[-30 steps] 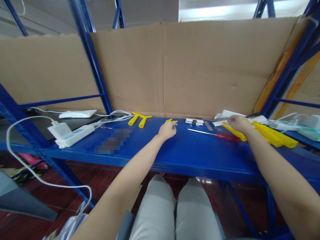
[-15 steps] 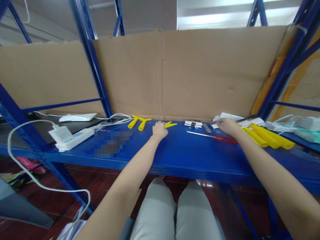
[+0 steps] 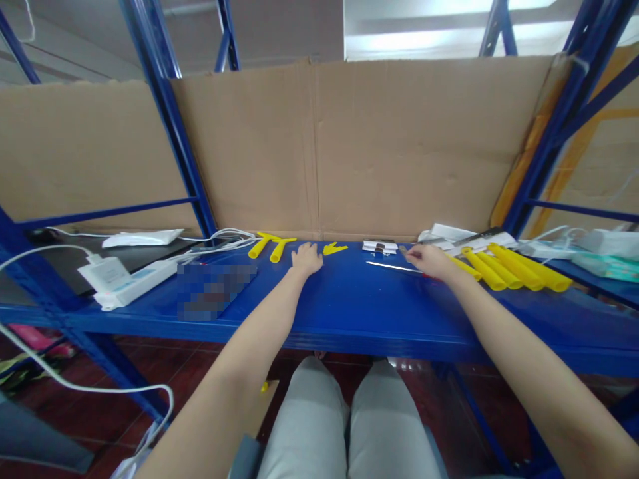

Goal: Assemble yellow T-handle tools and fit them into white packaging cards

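My left hand (image 3: pixel 307 258) rests palm down on the blue tabletop with its fingers stretched out. Just to its right lie small yellow strips (image 3: pixel 334 249). My right hand (image 3: pixel 425 259) has its fingers drawn together at the near end of a short thin greyish strip (image 3: pixel 403 251); whether they grip it is too small to tell. Under that hand passes a screwdriver, its metal shaft (image 3: pixel 392 267) pointing left and most of its red handle hidden. Between the hands, near the back, sits a small white stack with a dark band (image 3: pixel 379 247).
Several yellow tubes (image 3: pixel 526 269) lie at the right, before white packets (image 3: pixel 452 234). Two yellow T-shaped pieces (image 3: pixel 277 251), a white power strip (image 3: pixel 144 281) and a blurred dark object (image 3: pixel 217 291) are on the left. Cardboard (image 3: pixel 399 146) and blue posts (image 3: pixel 172 126) stand behind.
My right hand has moved left from the white packets to the greyish strip, passing over the screwdriver handle. My left hand has shifted slightly away from the yellow strips, its fingers more spread.
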A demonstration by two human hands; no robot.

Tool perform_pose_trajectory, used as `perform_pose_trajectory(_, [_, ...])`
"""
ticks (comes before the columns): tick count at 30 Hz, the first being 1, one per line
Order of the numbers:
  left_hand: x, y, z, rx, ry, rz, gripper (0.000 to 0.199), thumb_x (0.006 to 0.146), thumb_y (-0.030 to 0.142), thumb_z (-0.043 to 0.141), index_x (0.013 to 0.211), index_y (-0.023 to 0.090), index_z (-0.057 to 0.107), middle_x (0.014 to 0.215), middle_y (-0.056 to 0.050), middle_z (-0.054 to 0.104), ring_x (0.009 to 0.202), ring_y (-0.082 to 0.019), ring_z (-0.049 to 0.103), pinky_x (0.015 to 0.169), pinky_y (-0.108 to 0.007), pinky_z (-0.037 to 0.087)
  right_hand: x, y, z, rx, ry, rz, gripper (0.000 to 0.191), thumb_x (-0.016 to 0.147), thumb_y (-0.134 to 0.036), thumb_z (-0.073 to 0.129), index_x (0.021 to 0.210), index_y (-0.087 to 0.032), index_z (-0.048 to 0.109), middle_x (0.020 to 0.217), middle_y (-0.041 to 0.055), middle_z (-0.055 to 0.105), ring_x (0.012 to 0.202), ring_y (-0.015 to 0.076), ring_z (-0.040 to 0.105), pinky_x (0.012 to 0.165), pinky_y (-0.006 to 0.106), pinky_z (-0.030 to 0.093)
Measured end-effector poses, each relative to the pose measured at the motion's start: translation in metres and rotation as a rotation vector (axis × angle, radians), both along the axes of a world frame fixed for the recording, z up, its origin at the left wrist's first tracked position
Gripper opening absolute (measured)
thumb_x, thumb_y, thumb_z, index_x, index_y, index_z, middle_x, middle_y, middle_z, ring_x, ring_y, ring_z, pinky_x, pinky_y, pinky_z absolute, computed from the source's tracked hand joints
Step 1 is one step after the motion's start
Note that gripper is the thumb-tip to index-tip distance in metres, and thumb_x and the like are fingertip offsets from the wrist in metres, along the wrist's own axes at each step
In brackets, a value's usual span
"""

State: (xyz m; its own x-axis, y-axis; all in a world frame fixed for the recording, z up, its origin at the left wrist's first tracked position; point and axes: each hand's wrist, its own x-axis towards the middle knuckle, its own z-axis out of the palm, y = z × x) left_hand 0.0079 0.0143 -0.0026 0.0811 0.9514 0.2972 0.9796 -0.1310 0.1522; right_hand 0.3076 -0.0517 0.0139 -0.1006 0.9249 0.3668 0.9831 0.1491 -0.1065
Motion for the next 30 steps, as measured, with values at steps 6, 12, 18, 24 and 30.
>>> perform_pose_trajectory(6, [-0.053,0.017,0.01,-0.026,0.113,0.298,0.047,0.083,0.022,0.048,0.128,0.009,0.054,0.136,-0.021,0.05,0.128,-0.033,0.045,0.101,-0.046,0.04,0.004,0.003,-0.003,0.058,0.061,0.078,0.023,0.082,-0.019,0.047,0.08,-0.017,0.07,0.083,0.0066,0.073,0.075,0.0183,0.065,0.069,0.024,0.046])
perform_pose_trajectory(12, [-0.083,0.03,0.012,-0.111,0.156,0.21,0.053,0.077,0.015,0.053,0.13,0.011,0.054,0.124,-0.017,0.061,0.117,-0.028,0.056,0.096,-0.032,0.045,0.006,0.007,-0.007,0.103,0.075,0.157,0.021,0.078,-0.016,0.047,0.071,-0.019,0.067,0.075,0.0037,0.072,0.067,0.0165,0.063,0.063,0.023,0.044])
perform_pose_trajectory(18, [-0.07,0.022,0.027,-0.321,0.115,0.077,0.052,0.069,0.016,0.055,0.12,0.008,0.06,0.101,-0.017,0.071,0.085,-0.026,0.069,0.071,-0.029,0.053,0.007,0.004,-0.007,0.083,0.079,0.117,0.02,0.079,-0.017,0.047,0.072,-0.019,0.066,0.075,0.004,0.071,0.069,0.0165,0.062,0.064,0.023,0.043])
perform_pose_trajectory(24, [-0.057,0.008,0.039,-0.484,0.209,0.058,0.049,0.064,0.025,0.059,0.11,0.008,0.064,0.117,-0.019,0.065,0.093,-0.031,0.066,0.068,-0.032,0.053,0.01,0.01,-0.01,0.054,0.076,0.1,0.02,0.079,-0.018,0.048,0.073,-0.018,0.068,0.075,0.0036,0.071,0.068,0.0161,0.061,0.064,0.023,0.043])
perform_pose_trajectory(30, [-0.04,0.008,0.027,-0.25,0.245,-0.046,0.051,0.076,0.029,0.053,0.123,0.008,0.058,0.127,-0.018,0.06,0.114,-0.03,0.058,0.09,-0.031,0.047,0.009,0.013,-0.013,0.009,0.071,0.067,0.021,0.079,-0.017,0.048,0.076,-0.017,0.069,0.079,0.0037,0.072,0.072,0.0162,0.063,0.066,0.022,0.044])
